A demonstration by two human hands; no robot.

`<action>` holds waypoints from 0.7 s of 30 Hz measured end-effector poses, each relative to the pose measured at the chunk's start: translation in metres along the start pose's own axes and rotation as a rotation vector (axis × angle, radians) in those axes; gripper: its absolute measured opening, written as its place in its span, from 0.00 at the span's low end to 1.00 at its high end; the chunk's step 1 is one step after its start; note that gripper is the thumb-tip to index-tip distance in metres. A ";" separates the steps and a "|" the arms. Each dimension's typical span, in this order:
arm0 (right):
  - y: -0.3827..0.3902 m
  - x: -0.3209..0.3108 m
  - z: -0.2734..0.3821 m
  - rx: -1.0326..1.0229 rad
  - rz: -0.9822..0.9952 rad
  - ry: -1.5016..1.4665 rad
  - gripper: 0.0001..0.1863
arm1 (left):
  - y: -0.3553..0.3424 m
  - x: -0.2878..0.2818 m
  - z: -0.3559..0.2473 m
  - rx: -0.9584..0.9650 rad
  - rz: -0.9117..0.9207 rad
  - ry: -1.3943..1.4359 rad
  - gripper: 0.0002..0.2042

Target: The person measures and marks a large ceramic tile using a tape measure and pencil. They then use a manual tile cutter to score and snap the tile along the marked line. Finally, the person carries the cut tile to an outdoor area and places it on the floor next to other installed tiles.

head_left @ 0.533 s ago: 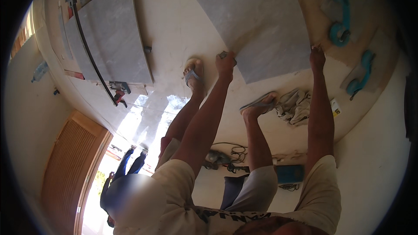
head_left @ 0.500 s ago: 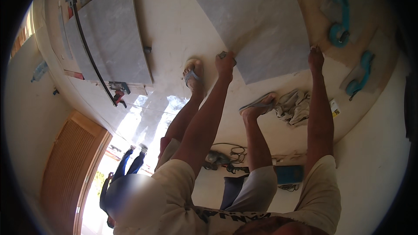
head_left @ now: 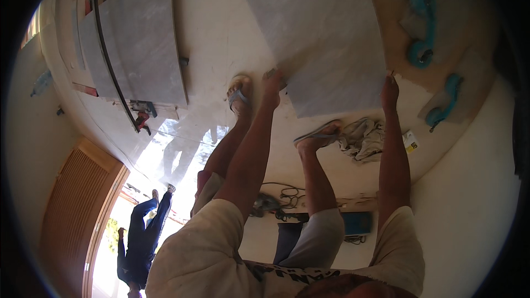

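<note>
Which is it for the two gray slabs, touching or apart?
Apart: the head view shows pale floor between the central slab and the left slab.

Left hand holding block, right hand at grey slab's edge

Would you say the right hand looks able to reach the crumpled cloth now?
Probably yes: the cloth lies near the right hand with nothing seen on it, though that hand is at the edge of the gray tile.

Grey slabs and teal suction lifters suggest an indoor building site.
</note>
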State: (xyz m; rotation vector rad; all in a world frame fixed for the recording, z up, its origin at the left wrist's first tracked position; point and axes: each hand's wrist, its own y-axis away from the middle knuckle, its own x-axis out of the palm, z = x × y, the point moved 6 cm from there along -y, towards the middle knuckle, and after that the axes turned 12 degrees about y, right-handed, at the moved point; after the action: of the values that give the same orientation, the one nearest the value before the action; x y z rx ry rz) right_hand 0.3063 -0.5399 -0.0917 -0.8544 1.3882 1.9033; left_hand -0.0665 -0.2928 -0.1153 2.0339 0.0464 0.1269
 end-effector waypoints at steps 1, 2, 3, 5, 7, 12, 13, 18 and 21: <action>0.012 -0.012 0.010 -0.090 -0.068 -0.015 0.29 | 0.007 0.000 -0.006 -0.025 0.031 0.012 0.19; 0.023 -0.023 0.012 -0.049 -0.084 -0.015 0.29 | 0.015 0.004 -0.011 -0.050 0.066 0.024 0.20; 0.037 -0.035 0.034 -0.022 -0.092 -0.026 0.28 | 0.019 0.000 -0.021 -0.017 0.084 0.020 0.20; 0.065 -0.066 0.069 0.026 -0.120 -0.009 0.27 | 0.026 -0.005 -0.037 0.049 0.134 0.016 0.20; 0.089 -0.101 0.098 0.076 -0.161 0.039 0.27 | 0.044 0.002 -0.054 0.008 0.202 -0.021 0.22; 0.159 -0.194 0.178 0.115 -0.141 0.179 0.25 | 0.122 0.019 -0.120 -0.090 0.179 -0.153 0.25; 0.173 -0.212 0.188 0.102 -0.162 0.204 0.25 | 0.145 0.023 -0.133 -0.085 0.133 -0.203 0.24; 0.265 -0.295 0.218 0.035 -0.151 0.287 0.23 | 0.256 0.007 -0.182 -0.056 0.104 -0.285 0.16; 0.342 -0.357 0.237 0.034 -0.166 0.278 0.21 | 0.314 -0.024 -0.187 -0.076 0.076 -0.213 0.17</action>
State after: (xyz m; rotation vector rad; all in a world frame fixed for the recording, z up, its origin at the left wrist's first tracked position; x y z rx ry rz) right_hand 0.2150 -0.4367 0.4393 -1.2144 1.4543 1.6785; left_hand -0.1183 -0.2700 0.2460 1.9633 -0.1668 -0.0408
